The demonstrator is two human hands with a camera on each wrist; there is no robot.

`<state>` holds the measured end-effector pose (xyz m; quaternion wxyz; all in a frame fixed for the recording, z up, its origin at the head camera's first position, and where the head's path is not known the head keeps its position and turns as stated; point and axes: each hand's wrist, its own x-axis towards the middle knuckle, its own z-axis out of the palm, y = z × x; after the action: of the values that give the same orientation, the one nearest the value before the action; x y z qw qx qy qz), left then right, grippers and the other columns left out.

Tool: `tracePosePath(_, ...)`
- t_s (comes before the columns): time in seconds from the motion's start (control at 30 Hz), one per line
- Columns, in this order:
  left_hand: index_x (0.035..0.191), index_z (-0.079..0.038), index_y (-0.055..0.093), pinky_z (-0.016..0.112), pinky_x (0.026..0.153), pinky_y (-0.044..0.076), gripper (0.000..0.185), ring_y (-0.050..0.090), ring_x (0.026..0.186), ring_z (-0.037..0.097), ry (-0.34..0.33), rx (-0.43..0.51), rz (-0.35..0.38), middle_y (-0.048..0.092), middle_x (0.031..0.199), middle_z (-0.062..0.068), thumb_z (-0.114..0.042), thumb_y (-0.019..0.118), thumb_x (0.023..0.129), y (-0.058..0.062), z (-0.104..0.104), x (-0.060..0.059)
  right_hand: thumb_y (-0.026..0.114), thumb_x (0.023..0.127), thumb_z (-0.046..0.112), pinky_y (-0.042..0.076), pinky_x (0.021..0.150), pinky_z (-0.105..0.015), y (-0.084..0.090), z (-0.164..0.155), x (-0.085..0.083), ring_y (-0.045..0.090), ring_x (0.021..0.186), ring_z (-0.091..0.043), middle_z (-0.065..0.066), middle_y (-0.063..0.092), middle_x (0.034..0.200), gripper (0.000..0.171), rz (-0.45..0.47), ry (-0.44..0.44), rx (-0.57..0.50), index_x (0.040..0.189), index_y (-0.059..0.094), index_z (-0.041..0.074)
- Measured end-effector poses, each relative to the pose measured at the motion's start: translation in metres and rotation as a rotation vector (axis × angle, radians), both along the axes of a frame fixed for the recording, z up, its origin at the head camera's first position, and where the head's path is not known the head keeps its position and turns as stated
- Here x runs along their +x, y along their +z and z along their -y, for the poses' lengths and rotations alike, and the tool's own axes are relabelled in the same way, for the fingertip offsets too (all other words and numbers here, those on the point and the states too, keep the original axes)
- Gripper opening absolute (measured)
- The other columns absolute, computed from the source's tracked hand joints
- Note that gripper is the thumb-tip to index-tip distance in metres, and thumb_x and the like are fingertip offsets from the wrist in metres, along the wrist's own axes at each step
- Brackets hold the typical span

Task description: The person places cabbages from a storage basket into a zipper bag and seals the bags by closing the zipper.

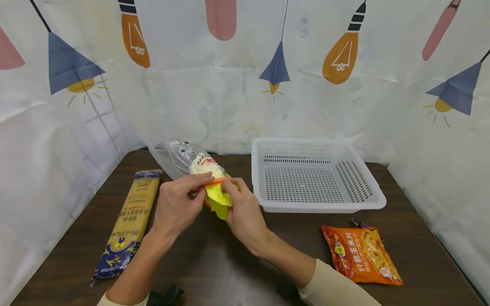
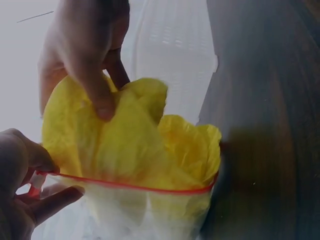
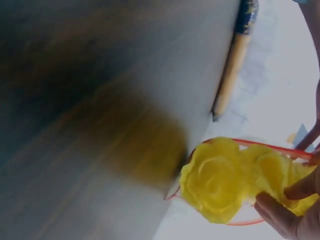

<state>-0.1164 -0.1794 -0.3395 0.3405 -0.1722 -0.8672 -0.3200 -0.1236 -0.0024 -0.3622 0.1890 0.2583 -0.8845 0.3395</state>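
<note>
A clear zip bag (image 1: 162, 159) with a red-orange rim lies tilted over the table, its mouth toward me. Yellow crumpled, thin wrapping (image 1: 219, 196) bulges out of that mouth, and a white part with red print shows through the plastic. My left hand (image 1: 178, 204) pinches the bag's rim between thumb and finger. With thumb and fingers, my right hand (image 1: 245, 214) pinches the yellow wrapping, seen from above it in the left wrist view. Two ruffled yellow ends, rosette-like, face the camera in the right wrist view. What the yellow wrapping encloses is hidden.
A white perforated basket (image 1: 317, 210) stands at the back right. Left of my hands lies a yellow and blue spaghetti pack (image 1: 130, 216). An orange snack bag (image 1: 361, 255) is at the front right, partly over a small purple packet (image 1: 359, 222). Printed curtain surrounds the dark table.
</note>
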Motion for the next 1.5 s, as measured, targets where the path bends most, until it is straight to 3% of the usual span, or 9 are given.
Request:
tracePosePath(0.23, 0.111, -0.006, 0.082, 0.004, 0.074, 0.049, 0.03, 0.078, 0.085, 0.02, -0.002, 0.012, 0.014, 0.081, 0.109, 0.007, 0.006, 0.081, 0.083, 0.005, 0.003, 0.0, 0.073, 0.078, -0.015, 0.061, 0.087, -0.034, 0.0, 0.0, -0.003, 0.067, 0.097, -0.026, -0.008, 0.061, 0.121, 0.044, -0.045, 0.032, 0.036, 0.11, 0.064, 0.014)
tracePosePath(0.43, 0.109, -0.008, 0.083, 0.021, 0.057, 0.052, 0.029, 0.071, 0.075, 0.017, 0.007, 0.002, 0.022, 0.081, 0.11, 0.006, 0.006, 0.08, 0.084, 0.003, -0.001, 0.001, 0.064, 0.073, -0.018, 0.061, 0.081, -0.032, 0.002, 0.0, -0.012, 0.068, 0.09, -0.024, -0.005, 0.064, 0.106, 0.042, 0.248, 0.011, -0.323, 0.1, 0.064, 0.014)
tracePosePath(0.57, 0.109, -0.008, 0.083, 0.031, 0.062, 0.06, 0.03, 0.076, 0.086, 0.021, 0.002, -0.001, 0.008, 0.081, 0.111, 0.006, 0.006, 0.08, 0.083, 0.0, -0.004, -0.001, 0.062, 0.082, -0.018, 0.062, 0.077, -0.033, 0.002, 0.004, -0.015, 0.072, 0.087, -0.026, -0.008, 0.063, 0.114, 0.034, 0.468, 0.058, -0.617, 0.1, 0.062, 0.011)
tracePosePath(0.63, 0.109, -0.008, 0.083, 0.04, 0.072, 0.064, 0.03, 0.078, 0.096, 0.025, -0.006, -0.012, -0.005, 0.081, 0.11, 0.006, 0.006, 0.081, 0.083, -0.001, -0.003, -0.002, 0.062, 0.084, -0.019, 0.063, 0.078, -0.034, -0.001, 0.007, -0.014, 0.073, 0.09, -0.028, -0.009, 0.061, 0.116, 0.034, 0.478, 0.078, -0.666, 0.1, 0.061, 0.01)
tracePosePath(0.8, 0.11, -0.009, 0.083, 0.022, 0.091, 0.057, 0.031, 0.077, 0.103, 0.023, -0.02, -0.033, -0.024, 0.081, 0.11, 0.004, 0.004, 0.084, 0.082, 0.002, 0.002, -0.001, 0.066, 0.075, -0.02, 0.061, 0.087, -0.033, -0.011, 0.008, -0.015, 0.067, 0.103, -0.024, -0.004, 0.062, 0.113, 0.04, 0.169, 0.052, -0.407, 0.098, 0.061, 0.013)
tracePosePath(1.0, 0.108, -0.009, 0.083, 0.007, 0.069, 0.05, 0.031, 0.078, 0.093, 0.02, -0.048, 0.008, -0.05, 0.081, 0.111, 0.002, 0.007, 0.081, 0.083, 0.007, 0.009, -0.002, 0.065, 0.065, -0.024, 0.059, 0.096, -0.031, -0.016, 0.004, -0.017, 0.064, 0.117, -0.025, -0.005, 0.059, 0.128, 0.05, -0.125, 0.139, -0.12, 0.1, 0.064, 0.012)
tracePosePath(1.33, 0.105, -0.012, 0.084, 0.003, 0.077, 0.05, 0.032, 0.075, 0.087, 0.017, -0.081, 0.048, -0.011, 0.082, 0.102, 0.0, 0.009, 0.079, 0.082, 0.009, 0.016, -0.003, 0.067, 0.089, -0.008, 0.056, 0.1, -0.026, -0.011, -0.007, -0.03, 0.062, 0.117, -0.023, -0.007, 0.063, 0.123, 0.02, -0.583, 0.269, 0.227, 0.097, 0.066, 0.011)
tracePosePath(1.4, 0.105, -0.012, 0.085, 0.004, 0.077, 0.05, 0.032, 0.075, 0.086, 0.016, -0.096, 0.056, 0.0, 0.082, 0.103, -0.001, 0.01, 0.078, 0.082, 0.008, 0.016, -0.004, 0.068, 0.089, -0.009, 0.057, 0.097, -0.026, -0.01, -0.009, -0.032, 0.062, 0.115, -0.023, -0.007, 0.064, 0.12, 0.02, -0.568, 0.289, 0.204, 0.094, 0.066, 0.01)
tracePosePath(1.5, 0.106, -0.013, 0.084, 0.005, 0.082, 0.05, 0.033, 0.075, 0.093, 0.017, -0.144, 0.071, 0.014, 0.081, 0.104, -0.001, 0.01, 0.078, 0.083, 0.007, 0.013, -0.005, 0.066, 0.08, -0.017, 0.058, 0.093, -0.024, -0.009, -0.01, -0.034, 0.064, 0.11, -0.022, -0.005, 0.064, 0.113, 0.028, -0.36, 0.273, 0.049, 0.09, 0.066, 0.009)
